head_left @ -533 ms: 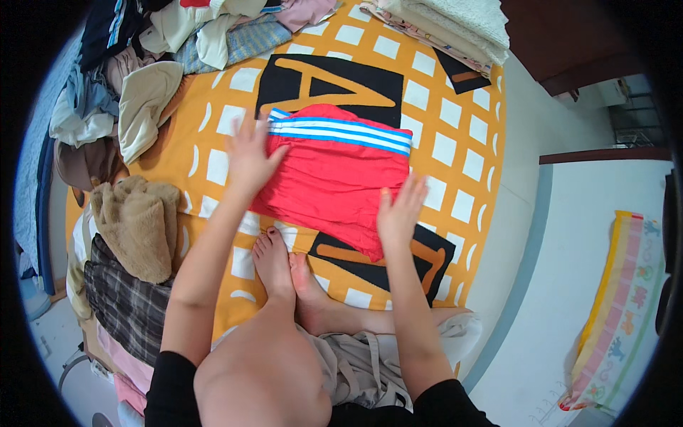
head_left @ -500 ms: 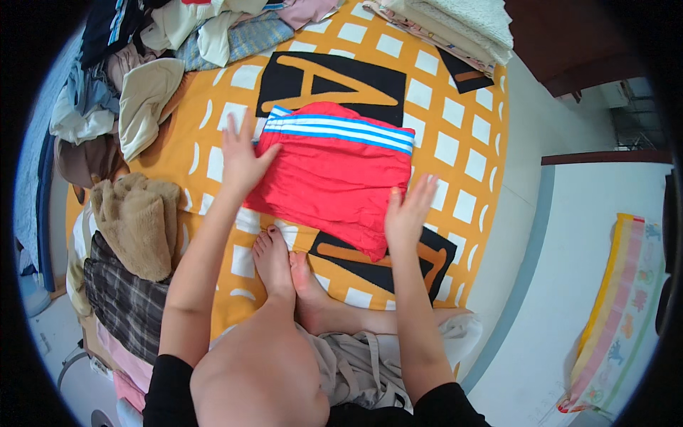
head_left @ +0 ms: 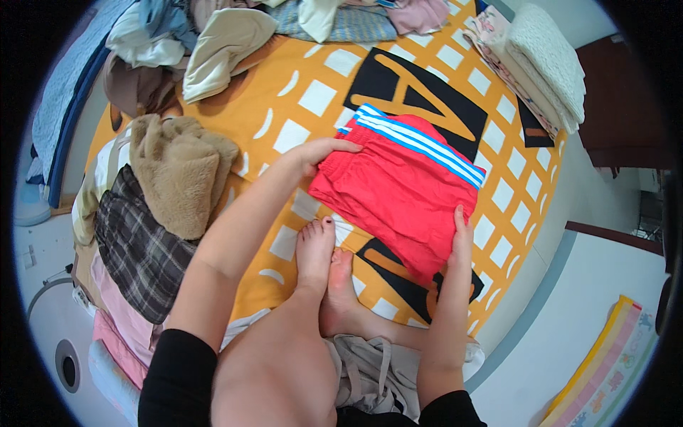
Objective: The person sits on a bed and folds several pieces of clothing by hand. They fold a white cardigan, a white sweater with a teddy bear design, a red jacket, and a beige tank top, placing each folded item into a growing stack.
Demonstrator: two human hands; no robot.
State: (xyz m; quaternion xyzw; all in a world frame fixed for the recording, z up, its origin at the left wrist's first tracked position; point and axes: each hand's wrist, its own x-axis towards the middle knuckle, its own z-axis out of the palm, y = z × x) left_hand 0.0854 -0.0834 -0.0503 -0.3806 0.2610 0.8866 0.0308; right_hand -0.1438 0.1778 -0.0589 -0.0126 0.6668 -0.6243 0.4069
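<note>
Red shorts [head_left: 398, 181] with blue and white side stripes lie folded on the orange patterned bedspread [head_left: 281, 188] in front of me. At their left edge my left hand [head_left: 324, 151] is closed, its thumb over the cloth and the other fingers partly hidden. My right hand [head_left: 461, 242] holds the right edge, its fingers pointing away from me along the fabric and partly tucked under it. My bare feet [head_left: 314, 245] rest just on the near side of the shorts.
To the left lie a brown fleece garment [head_left: 174, 174] and dark plaid cloth [head_left: 139, 245]. Loose clothes, including a cream piece [head_left: 224, 50], are heaped at the far left. Folded blankets [head_left: 544, 60] stack at the far right. A white surface [head_left: 569, 306] stands beyond the bed's right side.
Both hands were spread at the sides of the shorts; now they have closed on its left and right edges. The view has shifted, so the scene appears turned and farther right.
</note>
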